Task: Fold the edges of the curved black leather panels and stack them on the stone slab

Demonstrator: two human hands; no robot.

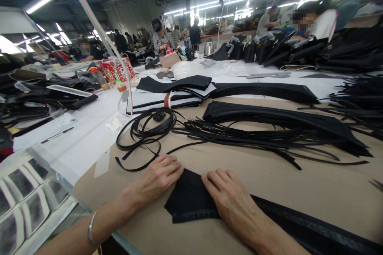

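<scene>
A long black leather-like panel (191, 197) lies on the brown board in front of me, its narrow end pointing left and pale marks along its near edge. My left hand (164, 173) is at the panel's upper left edge, fingers bent and pressed together on it; the thumb is hidden. Over the panel's top lies my right hand (230, 193), its fingers curled down at the far edge and its thumb out of sight. From beneath the right wrist the panel's long part (299, 219) runs off to the lower right.
Coiled black strips (146, 127) and a loose bundle of strips (239, 135) lie beyond my hands. Stacked black panels (278, 119) sit behind them. A pale ruler-like strip (102, 164) is at left, a pen (56, 135) farther out. Co-workers (163, 38) are in the background.
</scene>
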